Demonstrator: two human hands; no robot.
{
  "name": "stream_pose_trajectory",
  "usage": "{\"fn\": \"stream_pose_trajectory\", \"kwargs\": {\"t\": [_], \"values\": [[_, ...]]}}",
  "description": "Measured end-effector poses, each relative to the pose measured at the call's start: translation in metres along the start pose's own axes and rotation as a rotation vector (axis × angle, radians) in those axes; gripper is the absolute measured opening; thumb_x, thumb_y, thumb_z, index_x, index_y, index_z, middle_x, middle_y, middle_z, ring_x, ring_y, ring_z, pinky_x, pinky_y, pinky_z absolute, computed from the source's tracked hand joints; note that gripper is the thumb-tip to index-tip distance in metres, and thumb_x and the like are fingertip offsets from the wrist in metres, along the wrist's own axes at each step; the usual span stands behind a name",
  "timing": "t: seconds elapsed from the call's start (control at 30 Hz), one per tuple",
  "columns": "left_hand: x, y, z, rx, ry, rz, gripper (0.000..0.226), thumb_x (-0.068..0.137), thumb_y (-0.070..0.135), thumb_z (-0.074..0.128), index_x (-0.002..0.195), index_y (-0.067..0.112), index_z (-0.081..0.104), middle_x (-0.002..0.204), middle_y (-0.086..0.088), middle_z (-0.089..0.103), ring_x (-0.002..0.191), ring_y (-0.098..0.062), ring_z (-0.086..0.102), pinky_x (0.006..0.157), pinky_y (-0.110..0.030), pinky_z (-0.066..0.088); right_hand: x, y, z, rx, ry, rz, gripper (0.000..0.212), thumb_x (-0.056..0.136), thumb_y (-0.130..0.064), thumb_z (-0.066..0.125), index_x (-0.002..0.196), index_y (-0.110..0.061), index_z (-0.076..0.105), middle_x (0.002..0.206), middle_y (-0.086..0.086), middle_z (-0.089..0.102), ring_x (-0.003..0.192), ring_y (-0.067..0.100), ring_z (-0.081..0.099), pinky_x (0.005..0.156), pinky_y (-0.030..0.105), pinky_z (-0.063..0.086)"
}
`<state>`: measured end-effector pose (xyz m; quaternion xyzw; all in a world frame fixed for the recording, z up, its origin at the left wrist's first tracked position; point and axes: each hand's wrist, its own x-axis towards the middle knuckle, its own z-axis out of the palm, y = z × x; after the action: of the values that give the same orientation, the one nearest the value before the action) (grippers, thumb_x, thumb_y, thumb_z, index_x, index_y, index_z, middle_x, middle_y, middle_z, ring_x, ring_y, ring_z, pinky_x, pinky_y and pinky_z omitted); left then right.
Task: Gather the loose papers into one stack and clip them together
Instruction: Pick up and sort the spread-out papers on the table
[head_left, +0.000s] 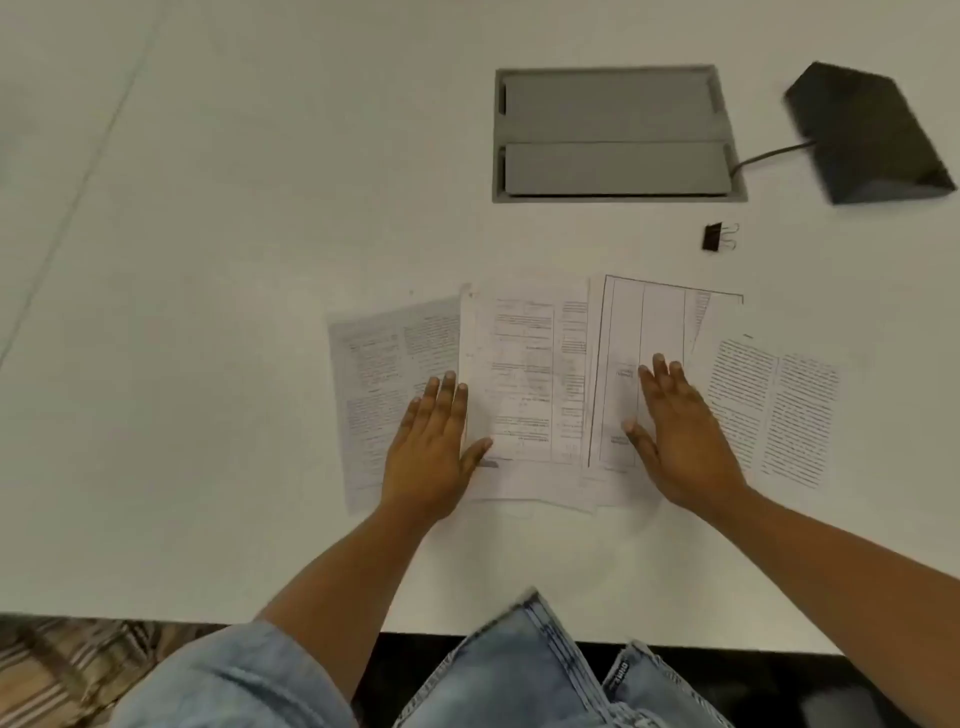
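Several printed papers lie fanned out and overlapping on the white table (208, 364). From left to right: a two-column sheet (379, 374), a form sheet (524, 364), a sheet with a ruled table (639, 322) and a two-column text sheet (779, 410). My left hand (434, 452) lies flat, fingers apart, on the left sheet at the edge of the form sheet. My right hand (680, 431) lies flat on the ruled sheet, fingers spread. A black binder clip (714, 237) rests alone on the table beyond the papers, to the right.
A grey cable hatch (613, 132) is set into the table at the back. A black wedge-shaped device (867, 135) with a cable sits at the far right. The table's near edge runs just in front of my denim-clad legs (519, 675).
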<state>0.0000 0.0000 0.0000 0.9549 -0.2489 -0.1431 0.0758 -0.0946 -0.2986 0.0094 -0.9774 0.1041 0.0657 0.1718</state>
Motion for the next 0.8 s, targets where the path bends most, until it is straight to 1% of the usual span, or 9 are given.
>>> {"fn": "stream_pose_trajectory", "kwargs": {"t": [0.2, 0.3, 0.4, 0.47, 0.5, 0.53, 0.57, 0.63, 0.8], "values": [[-0.011, -0.005, 0.019, 0.052, -0.123, 0.053, 0.074, 0.097, 0.062, 0.01, 0.15, 0.019, -0.019, 0.162, 0.002, -0.021, 0.147, -0.015, -0.023, 0.119, -0.032, -0.014, -0.018, 0.005, 0.03, -0.086, -0.188, 0.018, 0.08, 0.093, -0.06, 0.023, 0.156, -0.015, 0.004, 0.163, 0.002, -0.003, 0.152, 0.022, -0.001, 0.122, 0.041, 0.011], [-0.008, -0.007, 0.018, 0.038, -0.139, 0.045, 0.073, 0.096, 0.062, 0.009, 0.148, 0.02, -0.02, 0.159, 0.004, -0.023, 0.146, -0.014, -0.024, 0.119, -0.032, -0.014, -0.017, 0.005, 0.031, -0.07, -0.209, 0.035, 0.076, 0.097, -0.054, 0.033, 0.156, -0.016, 0.003, 0.163, 0.001, -0.004, 0.152, 0.022, -0.002, 0.121, 0.037, 0.005], [-0.005, -0.003, 0.014, 0.042, -0.159, 0.043, 0.075, 0.097, 0.06, 0.016, 0.15, 0.018, -0.018, 0.157, 0.004, -0.022, 0.147, -0.014, -0.021, 0.12, -0.033, -0.012, -0.016, 0.006, 0.028, -0.033, -0.174, 0.046, 0.078, 0.096, -0.058, 0.031, 0.157, -0.017, 0.003, 0.163, -0.001, -0.005, 0.151, 0.018, -0.004, 0.12, 0.035, 0.003], [-0.003, 0.005, 0.007, 0.005, -0.105, 0.024, 0.075, 0.1, 0.055, 0.029, 0.156, 0.015, 0.0, 0.162, 0.001, -0.005, 0.153, -0.019, -0.001, 0.124, -0.036, 0.001, -0.018, 0.01, 0.022, -0.003, -0.144, 0.081, 0.079, 0.096, -0.058, 0.033, 0.156, -0.017, 0.004, 0.162, -0.002, -0.006, 0.15, 0.017, -0.005, 0.12, 0.035, 0.002], [-0.003, 0.013, 0.003, -0.03, -0.033, 0.019, 0.07, 0.1, 0.05, 0.038, 0.156, 0.013, 0.018, 0.163, -0.001, 0.018, 0.151, -0.024, 0.022, 0.123, -0.039, 0.016, -0.02, 0.012, 0.019, 0.012, -0.131, 0.11, 0.079, 0.096, -0.057, 0.035, 0.156, -0.016, 0.005, 0.162, -0.001, -0.006, 0.15, 0.017, -0.005, 0.12, 0.035, 0.002], [-0.003, 0.023, -0.001, -0.066, 0.039, 0.018, 0.061, 0.098, 0.045, 0.046, 0.149, 0.012, 0.039, 0.152, -0.004, 0.045, 0.137, -0.027, 0.046, 0.115, -0.042, 0.033, -0.024, 0.016, 0.016, 0.033, -0.118, 0.147, 0.079, 0.096, -0.055, 0.039, 0.156, -0.016, 0.005, 0.162, -0.001, -0.005, 0.15, 0.018, -0.004, 0.121, 0.036, 0.003], [-0.002, 0.033, -0.004, -0.103, 0.091, 0.026, 0.052, 0.097, 0.042, 0.051, 0.139, 0.012, 0.053, 0.134, -0.005, 0.062, 0.119, -0.027, 0.06, 0.104, -0.042, 0.045, -0.028, 0.019, 0.013, 0.046, -0.109, 0.186, 0.08, 0.095, -0.053, 0.042, 0.156, -0.016, 0.006, 0.163, 0.0, -0.005, 0.151, 0.02, -0.004, 0.121, 0.038, 0.005], [0.003, 0.056, -0.008, -0.238, 0.108, 0.014, 0.042, 0.096, 0.04, 0.053, 0.128, 0.015, 0.061, 0.117, -0.001, 0.067, 0.103, -0.022, 0.065, 0.09, -0.038, 0.053, -0.039, 0.027, 0.01, 0.05, -0.107, 0.253, 0.082, 0.095, -0.05, 0.047, 0.156, -0.016, 0.005, 0.163, 0.002, -0.006, 0.151, 0.023, -0.002, 0.121, 0.04, 0.006], [0.027, 0.119, -0.014, -0.695, 0.039, -0.213, 0.045, 0.095, 0.038, 0.057, 0.135, 0.016, 0.054, 0.128, -0.001, 0.058, 0.112, -0.017, 0.06, 0.094, -0.033, 0.052, -0.053, 0.046, 0.008, 0.053, -0.207, 0.323, 0.087, 0.092, -0.049, 0.052, 0.157, -0.015, 0.004, 0.159, -0.002, -0.013, 0.152, 0.022, -0.003, 0.122, 0.039, 0.009]]}}
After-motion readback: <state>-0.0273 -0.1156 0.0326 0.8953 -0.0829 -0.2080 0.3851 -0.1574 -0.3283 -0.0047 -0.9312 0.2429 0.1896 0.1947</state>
